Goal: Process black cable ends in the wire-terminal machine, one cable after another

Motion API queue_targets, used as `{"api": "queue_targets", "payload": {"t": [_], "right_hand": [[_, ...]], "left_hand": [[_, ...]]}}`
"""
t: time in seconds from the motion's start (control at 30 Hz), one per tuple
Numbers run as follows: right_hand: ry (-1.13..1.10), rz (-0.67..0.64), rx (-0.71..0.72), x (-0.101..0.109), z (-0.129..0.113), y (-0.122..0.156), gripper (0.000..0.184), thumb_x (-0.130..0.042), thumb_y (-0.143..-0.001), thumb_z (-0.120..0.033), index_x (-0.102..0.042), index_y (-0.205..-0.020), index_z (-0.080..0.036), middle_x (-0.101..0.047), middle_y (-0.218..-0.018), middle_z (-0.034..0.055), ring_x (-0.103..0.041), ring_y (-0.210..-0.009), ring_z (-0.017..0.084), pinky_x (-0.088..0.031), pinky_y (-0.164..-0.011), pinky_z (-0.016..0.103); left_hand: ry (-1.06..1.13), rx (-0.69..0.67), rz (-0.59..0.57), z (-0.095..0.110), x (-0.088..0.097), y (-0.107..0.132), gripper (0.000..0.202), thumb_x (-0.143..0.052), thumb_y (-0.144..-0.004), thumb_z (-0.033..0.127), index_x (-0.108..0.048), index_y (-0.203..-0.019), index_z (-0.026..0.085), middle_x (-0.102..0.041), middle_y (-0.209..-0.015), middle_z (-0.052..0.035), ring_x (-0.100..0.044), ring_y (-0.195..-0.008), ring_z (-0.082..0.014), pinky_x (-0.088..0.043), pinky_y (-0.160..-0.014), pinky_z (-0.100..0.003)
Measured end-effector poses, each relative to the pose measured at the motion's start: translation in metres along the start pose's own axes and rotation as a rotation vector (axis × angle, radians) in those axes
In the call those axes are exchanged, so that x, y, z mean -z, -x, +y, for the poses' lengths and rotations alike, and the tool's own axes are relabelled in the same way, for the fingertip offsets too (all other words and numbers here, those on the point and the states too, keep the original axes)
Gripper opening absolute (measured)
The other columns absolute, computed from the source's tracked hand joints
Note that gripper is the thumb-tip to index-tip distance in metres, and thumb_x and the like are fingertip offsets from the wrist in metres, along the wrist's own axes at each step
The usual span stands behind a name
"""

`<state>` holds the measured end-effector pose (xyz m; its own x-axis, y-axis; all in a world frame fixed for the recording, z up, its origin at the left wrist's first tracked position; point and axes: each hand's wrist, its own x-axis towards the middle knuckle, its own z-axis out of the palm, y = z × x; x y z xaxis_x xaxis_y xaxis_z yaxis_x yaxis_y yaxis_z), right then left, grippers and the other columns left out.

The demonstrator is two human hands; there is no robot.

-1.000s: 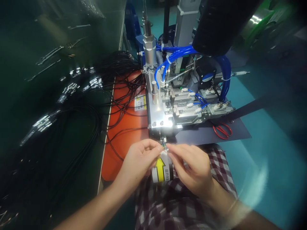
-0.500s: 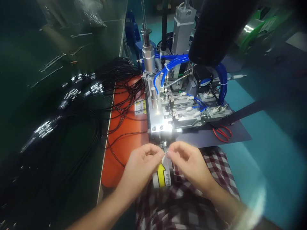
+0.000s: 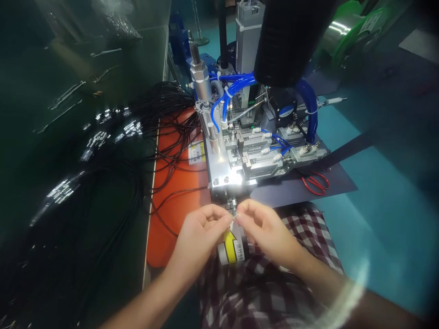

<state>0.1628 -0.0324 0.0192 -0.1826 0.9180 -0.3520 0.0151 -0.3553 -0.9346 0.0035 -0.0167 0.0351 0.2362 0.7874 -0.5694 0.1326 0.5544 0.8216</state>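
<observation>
My left hand (image 3: 200,230) is closed in a pinch, thumb against forefinger, just in front of the machine. My right hand (image 3: 267,230) pinches the same way, its fingertips almost meeting those of the left. A short bit of thin, pale wire (image 3: 234,217) shows between the two sets of fingertips; the rest of it is hidden by my fingers. Right beyond them is the front end of a metal machine (image 3: 219,164) with blue air tubes (image 3: 236,84). Below my fingertips lies a white label with a yellow arrow (image 3: 230,246).
Black cables (image 3: 171,160) with shiny ends spread over the orange surface (image 3: 163,246) and the dark table at left. Red-handled scissors (image 3: 315,183) lie on a grey sheet at right. A dark cylinder (image 3: 291,45) hangs overhead, near a green spool (image 3: 353,32).
The view has shifted slightly, so the machine appears a little further left and higher. Both hands keep their pinch, fingertips together, with the thin wire still between them.
</observation>
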Motion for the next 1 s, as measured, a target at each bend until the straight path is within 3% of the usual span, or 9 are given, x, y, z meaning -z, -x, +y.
{"api": "queue_targets", "payload": {"t": [0.07, 0.17, 0.4, 0.53, 0.6, 0.73, 0.83, 1.0], "right_hand": [[-0.015, 0.002, -0.012, 0.002, -0.002, -0.001, 0.018, -0.052, -0.089, -0.034, -0.051, -0.079, -0.019, -0.039, -0.051, -0.0087, -0.035, -0.044, 0.008, -0.032, -0.041, 0.02], [0.093, 0.03, 0.092, 0.005, -0.003, -0.002, 0.019, -0.051, -0.091, -0.034, -0.056, -0.082, -0.019, -0.047, -0.057, -0.0056, -0.041, -0.047, 0.009, -0.035, -0.043, 0.02], [0.294, 0.095, 0.253, 0.003, -0.003, -0.003, 0.012, -0.056, -0.087, -0.023, -0.058, -0.076, -0.018, -0.056, -0.06, -0.0028, -0.049, -0.051, 0.01, -0.038, -0.047, 0.022], [0.217, 0.082, 0.19, 0.001, -0.001, -0.004, 0.015, -0.053, -0.09, -0.025, -0.053, -0.075, -0.019, -0.053, -0.054, -0.0049, -0.051, -0.048, 0.01, -0.039, -0.047, 0.022], [0.181, 0.075, 0.164, 0.001, 0.001, -0.005, 0.016, -0.053, -0.09, -0.027, -0.053, -0.076, -0.019, -0.052, -0.055, -0.0051, -0.051, -0.049, 0.01, -0.04, -0.048, 0.022], [0.128, -0.051, 0.074, 0.007, 0.0, -0.008, 0.019, -0.049, -0.092, -0.029, -0.053, -0.077, -0.019, -0.049, -0.055, -0.006, -0.047, -0.047, 0.009, -0.038, -0.046, 0.021], [0.246, -0.038, 0.127, 0.012, -0.004, -0.011, 0.023, -0.046, -0.094, -0.031, -0.054, -0.077, -0.019, -0.048, -0.056, -0.0057, -0.045, -0.049, 0.009, -0.036, -0.048, 0.021], [0.317, 0.022, 0.218, 0.008, -0.006, -0.012, 0.014, -0.053, -0.089, -0.024, -0.057, -0.078, -0.019, -0.057, -0.07, -0.0021, -0.049, -0.061, 0.011, -0.038, -0.055, 0.023]], "left_hand": [[0.005, 0.021, 0.003, 0.001, 0.001, 0.0, 0.025, -0.064, -0.08, 0.04, -0.058, -0.072, 0.017, -0.032, -0.046, 0.0097, -0.022, -0.042, -0.0043, -0.022, -0.04, -0.016], [0.001, 0.031, 0.007, 0.002, 0.001, 0.0, 0.025, -0.063, -0.08, 0.041, -0.057, -0.072, 0.017, -0.032, -0.045, 0.0098, -0.022, -0.04, -0.0046, -0.022, -0.04, -0.017], [-0.11, -0.004, 0.009, 0.004, -0.001, -0.001, 0.026, -0.061, -0.081, 0.041, -0.058, -0.072, 0.018, -0.039, -0.048, 0.0077, -0.028, -0.04, -0.0056, -0.025, -0.04, -0.018], [-0.39, -0.271, 0.121, 0.004, -0.002, 0.003, 0.018, -0.06, -0.083, 0.034, -0.063, -0.076, 0.018, -0.059, -0.068, -0.0002, -0.05, -0.058, -0.0111, -0.039, -0.053, -0.021], [-0.476, -0.358, 0.16, 0.004, -0.002, 0.004, 0.016, -0.059, -0.084, 0.031, -0.064, -0.076, 0.018, -0.062, -0.074, -0.0014, -0.054, -0.066, -0.0125, -0.041, -0.058, -0.021], [-0.294, -0.131, 0.054, 0.006, 0.001, 0.001, 0.022, -0.06, -0.082, 0.038, -0.061, -0.074, 0.017, -0.045, -0.053, 0.0047, -0.039, -0.046, -0.0082, -0.032, -0.042, -0.018], [-0.186, 0.011, 0.02, 0.008, 0.002, -0.002, 0.028, -0.061, -0.08, 0.045, -0.059, -0.076, 0.017, -0.039, -0.051, 0.0067, -0.035, -0.043, -0.0073, -0.031, -0.038, -0.017], [-0.178, 0.013, 0.036, 0.007, 0.001, -0.002, 0.028, -0.063, -0.079, 0.044, -0.059, -0.076, 0.016, -0.037, -0.049, 0.0079, -0.033, -0.041, -0.0056, -0.031, -0.036, -0.015]]}}
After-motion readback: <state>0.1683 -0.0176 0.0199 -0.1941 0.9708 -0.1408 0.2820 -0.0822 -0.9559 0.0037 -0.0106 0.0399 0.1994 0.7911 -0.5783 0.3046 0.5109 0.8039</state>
